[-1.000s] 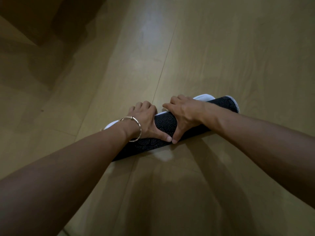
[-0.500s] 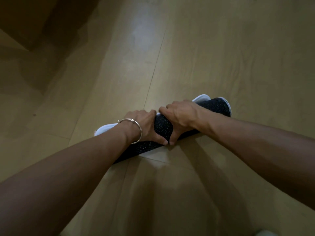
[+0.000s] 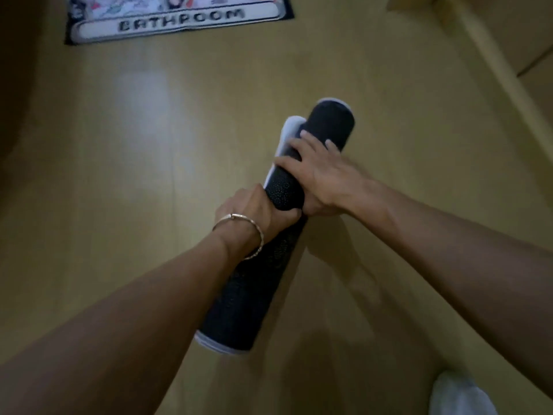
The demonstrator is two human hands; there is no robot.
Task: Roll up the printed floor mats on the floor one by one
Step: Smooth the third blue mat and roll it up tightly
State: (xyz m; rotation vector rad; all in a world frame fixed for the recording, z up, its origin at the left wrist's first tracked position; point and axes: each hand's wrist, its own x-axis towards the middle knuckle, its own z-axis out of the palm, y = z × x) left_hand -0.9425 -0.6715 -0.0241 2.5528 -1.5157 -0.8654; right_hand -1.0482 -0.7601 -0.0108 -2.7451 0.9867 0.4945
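The roll (image 3: 263, 289) is held slantwise, seemingly just clear of the floor (image 3: 119, 175), probably so it cannot spring open. The left hand (image 3: 254, 211) has its grip wrapped round the middle. The right hand (image 3: 326, 175) curls its fingers over the loose white edge. The floor is pale wood with skirting (image 3: 493, 70) at right. A second mat (image 3: 179, 22) lies flat well ahead, not yet rolled.

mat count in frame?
2. One rolled mat, dark backing out, gripped by the left hand and right hand at centre. One printed mat lying flat on the floor at the top edge, partly cut off. Others may lie outside the view.
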